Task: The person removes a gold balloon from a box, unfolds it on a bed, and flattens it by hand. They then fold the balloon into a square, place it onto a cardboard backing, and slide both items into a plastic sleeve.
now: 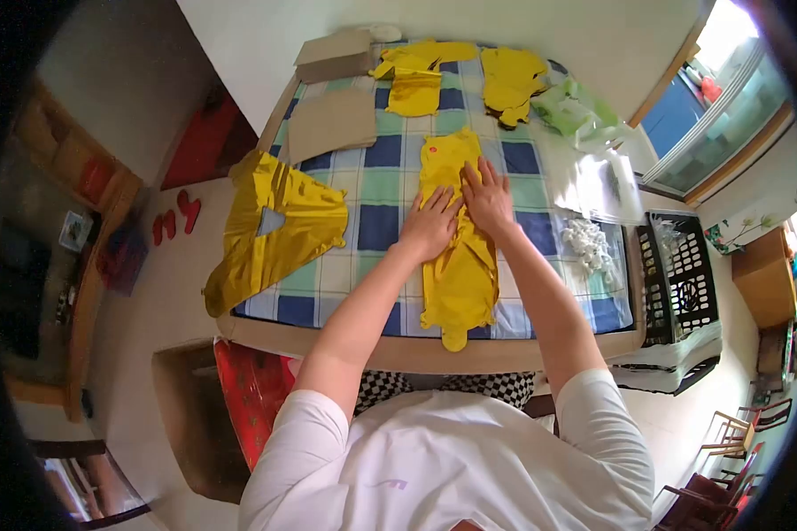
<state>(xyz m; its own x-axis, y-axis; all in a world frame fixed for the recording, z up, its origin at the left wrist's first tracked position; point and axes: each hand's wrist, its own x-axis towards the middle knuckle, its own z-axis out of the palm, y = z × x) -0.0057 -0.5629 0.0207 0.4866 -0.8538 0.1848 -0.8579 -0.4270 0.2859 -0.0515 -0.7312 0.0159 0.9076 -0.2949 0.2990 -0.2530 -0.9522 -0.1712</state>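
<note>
A flat, deflated gold foil balloon (459, 283), folded into a long strip, lies lengthwise on the checked tablecloth (385, 226). My left hand (430, 226) rests on its middle with the palm down and the fingers stretched out. Just to the right and slightly farther up, my right hand (489, 199) lies flat on the balloon's right edge, fingers extended. Neither hand grips anything. A small red mark shows near the strip's far end. To the left, another gold foil balloon (279, 226) is spread wider and hangs over the table's edge.
Cardboard sheets (332, 122) and a cardboard stack (335, 55) are at the far left. More folded gold foil pieces (414, 90) lie along the back. Clear plastic bags (598, 186) and a white bundle (586, 246) sit at right, beside a black crate (682, 274).
</note>
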